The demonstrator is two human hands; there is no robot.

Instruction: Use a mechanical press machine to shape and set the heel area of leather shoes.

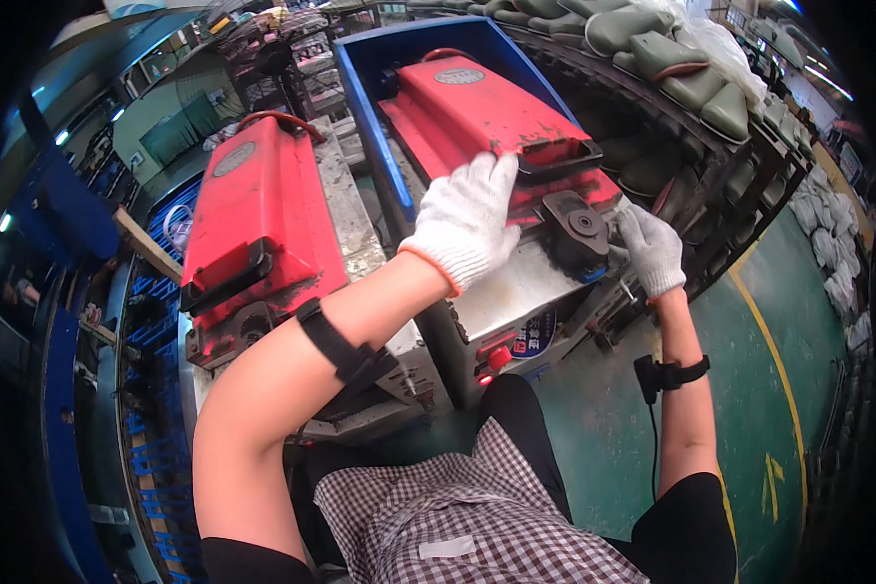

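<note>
My left hand [467, 219], in a white knit glove with an orange cuff, lies with its fingers stretched out against the front of a red machine cover [467, 112]. Its fingertips are beside the black handle [560, 162] and do not wrap round it. My right hand [652, 251], gloved the same way, is at the cover's front right corner. Its fingers are bent and pressed together there; what they grip is hidden. Between the hands sits a black clamp block [578, 229] with a round centre. Below it is the machine's pale metal front [501, 297].
A second red-covered machine [263, 204] stands at left. Behind the nearer cover is a blue bin [389, 44]. Green-grey shoe forms [652, 49] fill a rack at right. A red switch [497, 358] is low on the front, above my knees. Yellow lines mark the green floor [603, 428].
</note>
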